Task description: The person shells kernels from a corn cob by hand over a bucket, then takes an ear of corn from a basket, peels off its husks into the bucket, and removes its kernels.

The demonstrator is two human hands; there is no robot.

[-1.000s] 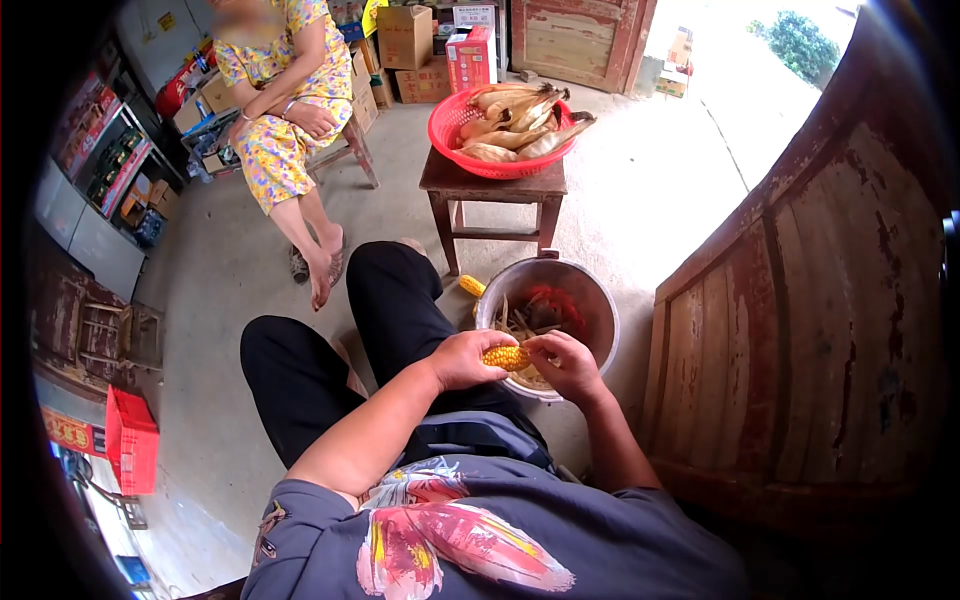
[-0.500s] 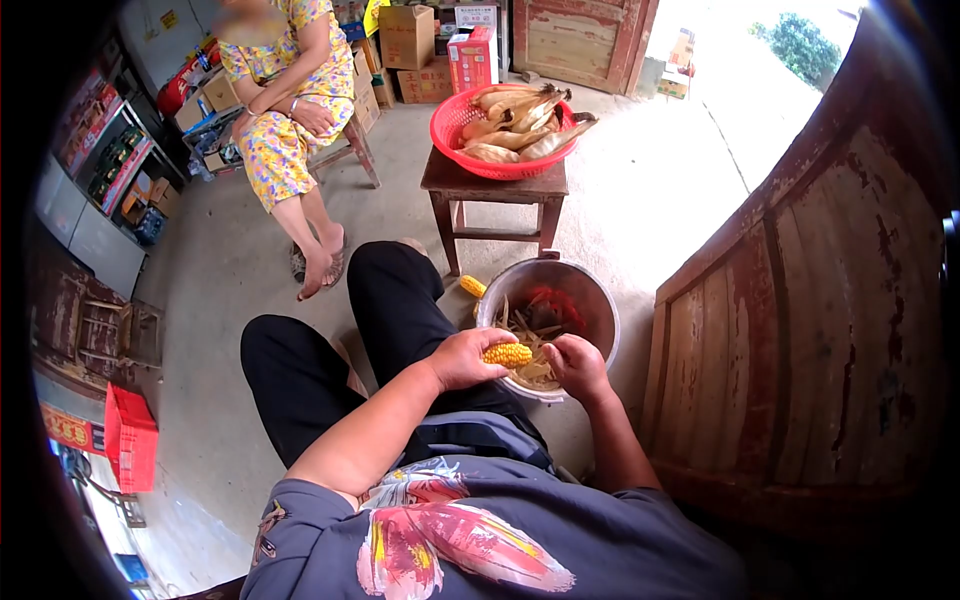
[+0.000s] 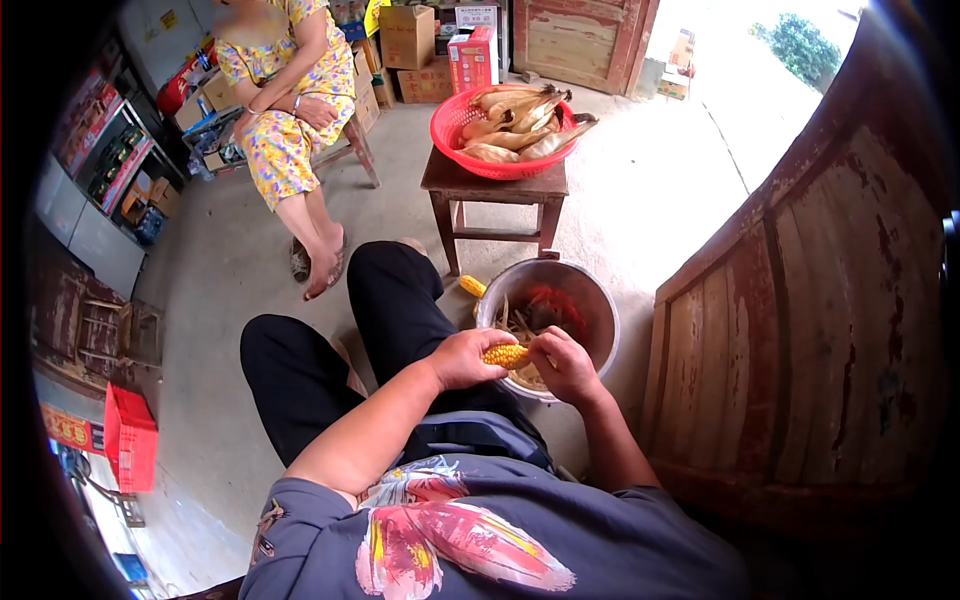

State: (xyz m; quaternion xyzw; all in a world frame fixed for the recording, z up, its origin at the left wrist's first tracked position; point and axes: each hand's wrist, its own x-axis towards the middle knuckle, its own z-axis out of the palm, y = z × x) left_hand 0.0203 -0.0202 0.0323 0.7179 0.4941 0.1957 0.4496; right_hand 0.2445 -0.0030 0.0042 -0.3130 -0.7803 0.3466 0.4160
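My left hand (image 3: 468, 360) is closed round a husked yellow ear of corn (image 3: 505, 356), held level above a metal pot (image 3: 606, 300). At the ear's right end is my right hand (image 3: 566, 364), its fingers closed over the tip and hiding it. In the pot lie pale strips of corn husk (image 3: 518, 322) and something red that I cannot make out. Beside the pot's left rim shows another bare ear of corn (image 3: 473, 286).
Past the pot stands a wooden stool (image 3: 494, 185) bearing a red plastic basket (image 3: 447, 128) of ears in dry husks. A person (image 3: 290, 110) sits at the upper left. A wooden door (image 3: 790, 340) borders the right, and a red crate (image 3: 130, 437) stands at left.
My right hand has moved left from beside the ear onto its right end. My left hand and the ear have stayed in place. The seated person's foot has shifted slightly.
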